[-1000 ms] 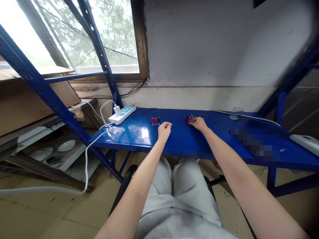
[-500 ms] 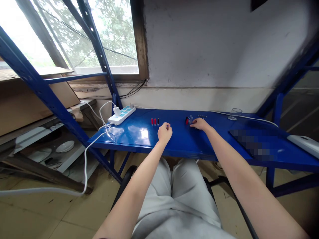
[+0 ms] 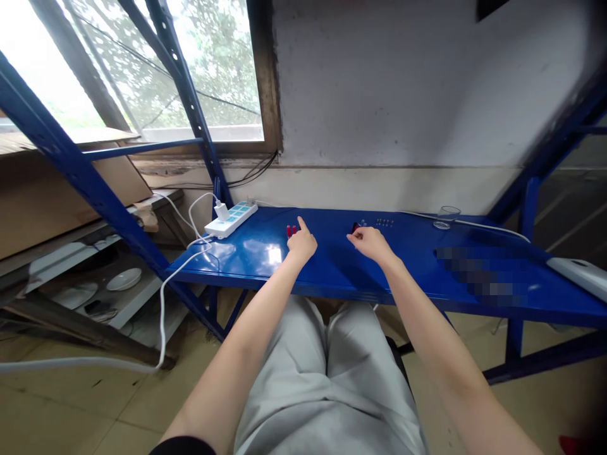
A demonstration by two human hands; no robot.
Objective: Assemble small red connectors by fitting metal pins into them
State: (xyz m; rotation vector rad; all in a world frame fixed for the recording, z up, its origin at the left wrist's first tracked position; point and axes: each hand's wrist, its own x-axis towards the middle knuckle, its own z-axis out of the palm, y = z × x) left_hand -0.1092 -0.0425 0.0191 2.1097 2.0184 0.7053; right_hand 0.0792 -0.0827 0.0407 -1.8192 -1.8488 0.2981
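My left hand [image 3: 302, 242] rests on the blue table [image 3: 332, 265] beside two small red pieces [image 3: 290, 230]. Its index finger points up and the other fingers are curled; whatever lies under them is hidden. My right hand [image 3: 368, 242] hovers just off the table with thumb and fingertips pinched together, and what they hold is too small to make out. A small red and black piece [image 3: 355, 226] stands just beyond it. A row of tiny metal parts [image 3: 385, 222] lies further back.
A white power strip [image 3: 232, 218] with a plugged-in charger and cable lies at the table's back left. A clear glass [image 3: 448, 216] stands at the back right, with a white cable running past it. Blue rack posts flank the table. My legs are under the front edge.
My left hand has slid forward to the red pieces and raised its index finger, covering the black piece. My right hand has drawn back from the small parts and pinched shut.
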